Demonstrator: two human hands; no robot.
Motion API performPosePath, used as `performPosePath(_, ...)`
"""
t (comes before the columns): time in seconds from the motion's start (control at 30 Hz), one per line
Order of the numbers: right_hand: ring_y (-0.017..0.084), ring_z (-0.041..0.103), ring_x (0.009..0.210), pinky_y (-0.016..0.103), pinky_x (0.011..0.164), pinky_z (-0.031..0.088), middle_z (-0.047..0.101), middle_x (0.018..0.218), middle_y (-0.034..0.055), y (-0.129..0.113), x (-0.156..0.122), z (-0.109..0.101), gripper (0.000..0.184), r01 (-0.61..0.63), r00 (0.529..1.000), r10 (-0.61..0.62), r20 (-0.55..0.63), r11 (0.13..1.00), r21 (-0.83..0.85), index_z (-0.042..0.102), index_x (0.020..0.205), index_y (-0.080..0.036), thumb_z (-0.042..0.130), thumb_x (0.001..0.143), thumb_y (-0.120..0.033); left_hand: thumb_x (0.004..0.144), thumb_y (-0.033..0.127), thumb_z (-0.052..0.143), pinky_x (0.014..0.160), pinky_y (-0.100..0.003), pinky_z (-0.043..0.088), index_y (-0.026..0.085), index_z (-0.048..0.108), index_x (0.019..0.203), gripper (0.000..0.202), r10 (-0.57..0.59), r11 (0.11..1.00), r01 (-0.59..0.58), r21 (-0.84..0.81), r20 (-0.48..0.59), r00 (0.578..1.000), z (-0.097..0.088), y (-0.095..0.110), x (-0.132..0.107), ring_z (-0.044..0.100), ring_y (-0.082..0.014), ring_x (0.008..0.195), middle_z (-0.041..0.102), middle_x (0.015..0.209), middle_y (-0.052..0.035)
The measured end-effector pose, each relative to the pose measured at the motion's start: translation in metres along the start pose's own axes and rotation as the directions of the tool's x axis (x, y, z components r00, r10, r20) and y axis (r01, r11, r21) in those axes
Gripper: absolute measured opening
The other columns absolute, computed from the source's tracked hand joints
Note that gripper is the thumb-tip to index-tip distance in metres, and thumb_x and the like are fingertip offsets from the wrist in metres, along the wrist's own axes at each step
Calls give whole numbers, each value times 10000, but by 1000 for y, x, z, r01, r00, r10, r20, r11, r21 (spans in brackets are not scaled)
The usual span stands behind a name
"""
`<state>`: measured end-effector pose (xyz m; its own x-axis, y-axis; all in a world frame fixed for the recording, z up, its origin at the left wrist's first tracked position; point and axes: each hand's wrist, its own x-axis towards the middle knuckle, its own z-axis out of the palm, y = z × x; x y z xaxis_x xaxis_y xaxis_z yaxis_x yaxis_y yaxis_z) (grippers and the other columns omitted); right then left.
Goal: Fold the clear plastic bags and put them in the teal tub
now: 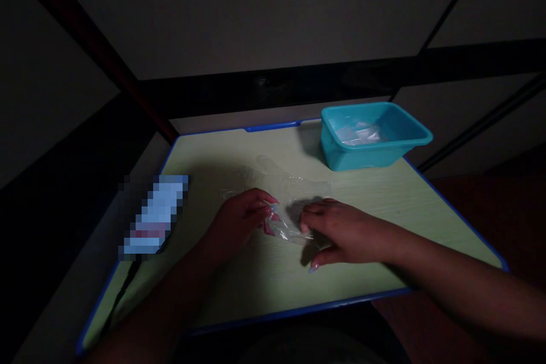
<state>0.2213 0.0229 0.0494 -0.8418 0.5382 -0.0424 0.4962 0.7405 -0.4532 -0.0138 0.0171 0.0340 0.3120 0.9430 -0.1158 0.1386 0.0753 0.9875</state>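
On a pale green table with a blue rim, both hands meet at a small clear plastic bag. My left hand pinches the bag's left end with its fingertips. My right hand has its fingers curled on the bag's right end, thumb stretched toward me. More clear plastic film lies flat on the table just beyond the hands. The room is dim and the plastic is hard to make out.
A turquoise plastic tub with clear plastic pieces inside stands at the table's far right. A blurred-out flat object lies at the left edge, with a dark cable running toward me. Dark frame bars cross behind the table.
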Motion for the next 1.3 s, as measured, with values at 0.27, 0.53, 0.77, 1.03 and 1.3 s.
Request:
performPosePath(0.27,157,528,800,296,739,396,596,804,30,-2,-3,-6,66,56,998,-57,36,998,25,594,798,-161,592,853,-126,775,280,644,577,-252,531,179,611,959,212,-95,993,104,-57,136,986,0,9,-5,682,-144,599,720,718,-1)
performPosePath(0.53,186,538,802,314,716,400,604,885,70,-7,-7,-10,314,20,1000,-20,17,1000,6,597,934,-140,682,800,-411,814,252,583,577,-227,538,194,610,962,161,-7,1000,8,22,-23,1000,2,10,-3,676,-113,567,721,775,15)
performPosePath(0.77,163,532,745,294,681,373,608,839,50,-5,-7,-8,133,-38,999,38,34,999,-23,606,861,-152,603,872,-284,843,267,552,638,-245,526,204,618,992,174,30,986,-18,166,-65,997,3,3,2,681,-132,645,728,788,6)
performPosePath(1.03,173,545,744,292,680,382,616,833,63,-5,-7,-11,181,-128,990,131,53,991,-49,616,809,-146,673,817,-317,875,302,525,761,-294,513,215,600,1058,216,115,933,-58,355,-142,983,1,-10,8,682,-180,875,732,984,-32)
performPosePath(1.3,149,538,746,273,700,379,616,776,43,3,-3,-4,81,-146,988,143,64,989,31,624,749,-151,599,825,-138,877,300,520,844,-310,505,234,642,1012,194,172,854,-87,512,-120,978,-6,-10,9,664,-182,935,719,995,-12)
